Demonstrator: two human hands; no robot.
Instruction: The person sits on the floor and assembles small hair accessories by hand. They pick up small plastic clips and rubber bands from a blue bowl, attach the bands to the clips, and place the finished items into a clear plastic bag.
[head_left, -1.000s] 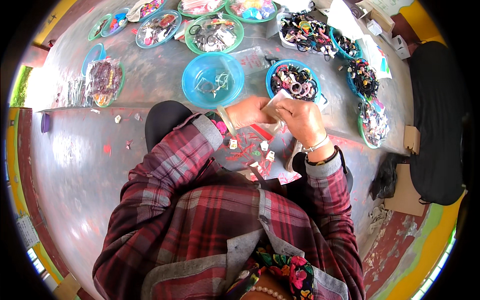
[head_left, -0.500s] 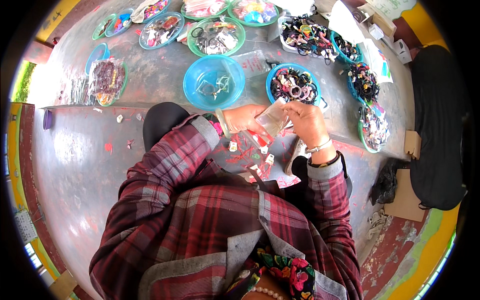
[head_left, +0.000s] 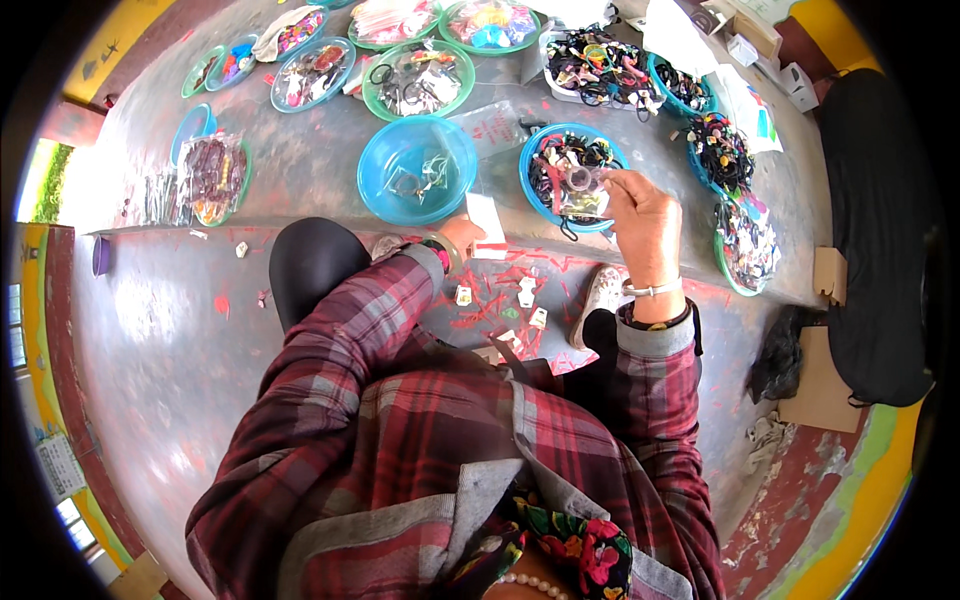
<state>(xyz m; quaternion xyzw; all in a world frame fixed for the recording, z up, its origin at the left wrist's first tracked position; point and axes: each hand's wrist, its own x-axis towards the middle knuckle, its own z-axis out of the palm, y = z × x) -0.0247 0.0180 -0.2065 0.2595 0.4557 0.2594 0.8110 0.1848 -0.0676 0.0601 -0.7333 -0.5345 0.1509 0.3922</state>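
**Small clear packet held over the blue bowl**

The person's right hand (head_left: 645, 205) is pinching a small clear packet (head_left: 582, 185), fingers closed on it, just above a blue bowl (head_left: 532, 160) of dark hair ties. The left hand (head_left: 462, 232) is gripping a white card (head_left: 487, 218) near the edge of the grey floor ledge (head_left: 300, 205), beside an almost empty blue bowl (head_left: 375, 165); its fingers are mostly hidden, probably closed.
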